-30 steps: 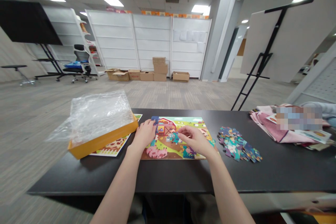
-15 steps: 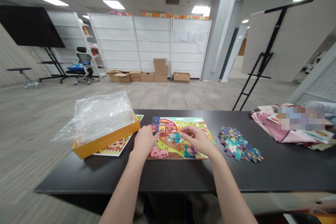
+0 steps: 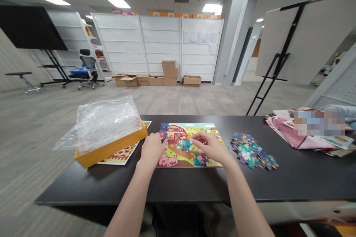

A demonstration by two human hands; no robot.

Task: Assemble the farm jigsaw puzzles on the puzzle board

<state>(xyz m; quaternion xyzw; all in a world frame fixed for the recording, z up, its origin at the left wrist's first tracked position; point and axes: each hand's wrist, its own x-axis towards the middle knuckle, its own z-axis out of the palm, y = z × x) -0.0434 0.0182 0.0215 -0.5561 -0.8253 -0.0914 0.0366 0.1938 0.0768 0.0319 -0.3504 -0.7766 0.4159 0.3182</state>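
Note:
A colourful puzzle board point(image 3: 180, 153) with a red barn, a pink pig and green fields lies on the black table. My left hand point(image 3: 152, 148) rests at its left edge, thumb and forefinger closed around a dark blue puzzle piece point(image 3: 163, 136) at the upper left. My right hand point(image 3: 210, 147) is over the board's right half, fingers loosely curled and apart, with nothing visible in them. Several dark blue and teal pieces point(image 3: 200, 159) lie on the board's lower right. A heap of loose puzzle pieces point(image 3: 250, 150) sits beyond the right hand.
Left of the board, a yellow box point(image 3: 111, 148) with clear plastic wrap point(image 3: 108, 120) leans on a giraffe-patterned picture sheet point(image 3: 126, 154). Folded pink cloths point(image 3: 289, 133) lie at the right on the black table point(image 3: 183, 187). Cardboard boxes point(image 3: 169, 76) stand by the far shelves.
The camera view has shifted slightly. Both hands keep nearly the same place over the board, and the pieces look unmoved.

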